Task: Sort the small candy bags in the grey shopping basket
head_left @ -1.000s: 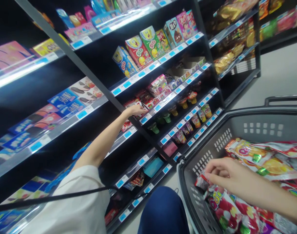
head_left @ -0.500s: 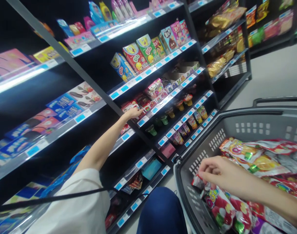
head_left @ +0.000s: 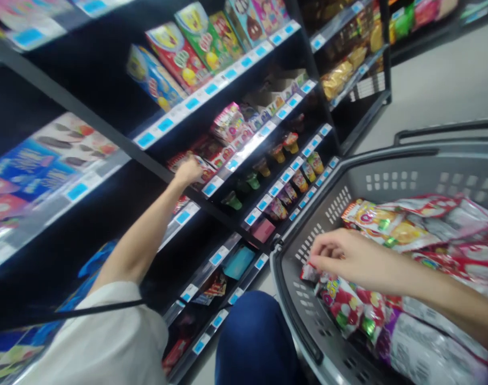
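My left hand [head_left: 188, 171] reaches out to the middle shelf and closes on a red snack packet [head_left: 206, 172] at the shelf's front edge. My right hand [head_left: 342, 257] rests inside the grey shopping basket [head_left: 392, 166], its fingers pinched on the corner of a red-and-white candy bag [head_left: 340, 302]. More bright snack bags [head_left: 392, 224] fill the basket beside it. The picture is blurred by motion.
Black shelves [head_left: 211, 96] with blue price tags hold boxed sweets [head_left: 179, 53], small jelly cups [head_left: 284, 155] and biscuit boxes [head_left: 31, 171]. The pale aisle floor [head_left: 436, 75] lies beyond the basket. My blue-clad knee [head_left: 255, 337] is low in the middle.
The view has swung down and right, so the shelves sit higher and to the left. My left hand has curled from flat fingers onto the red packet. My right hand stays on the candy bag.
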A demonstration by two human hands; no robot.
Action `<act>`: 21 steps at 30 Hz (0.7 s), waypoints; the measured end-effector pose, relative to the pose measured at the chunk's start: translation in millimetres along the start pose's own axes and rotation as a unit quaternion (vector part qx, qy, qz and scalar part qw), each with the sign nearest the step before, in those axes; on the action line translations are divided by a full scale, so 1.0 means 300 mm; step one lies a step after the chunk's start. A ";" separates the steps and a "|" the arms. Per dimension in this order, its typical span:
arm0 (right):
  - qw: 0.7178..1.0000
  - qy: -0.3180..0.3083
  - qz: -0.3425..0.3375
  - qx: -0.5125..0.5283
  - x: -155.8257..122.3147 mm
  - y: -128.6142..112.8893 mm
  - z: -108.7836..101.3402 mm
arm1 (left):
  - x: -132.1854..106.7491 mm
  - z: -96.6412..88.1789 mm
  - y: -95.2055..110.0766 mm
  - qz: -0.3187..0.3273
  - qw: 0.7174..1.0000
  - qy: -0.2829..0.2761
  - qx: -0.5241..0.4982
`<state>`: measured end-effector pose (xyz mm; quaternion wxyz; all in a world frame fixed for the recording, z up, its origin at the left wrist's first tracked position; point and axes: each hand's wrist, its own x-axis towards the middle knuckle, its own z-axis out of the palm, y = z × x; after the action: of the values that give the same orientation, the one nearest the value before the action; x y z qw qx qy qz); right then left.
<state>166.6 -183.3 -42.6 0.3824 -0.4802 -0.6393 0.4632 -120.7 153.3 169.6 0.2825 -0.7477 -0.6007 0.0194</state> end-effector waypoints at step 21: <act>0.964 0.220 0.076 -0.128 0.036 0.044 -0.101 | -0.546 0.138 0.990 0.696 0.628 -0.345 -0.050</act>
<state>195.6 -164.7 -46.5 0.4127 -0.6625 -0.5547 0.2883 82.0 -14.3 -48.4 -0.0804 -0.8948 0.0444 0.4369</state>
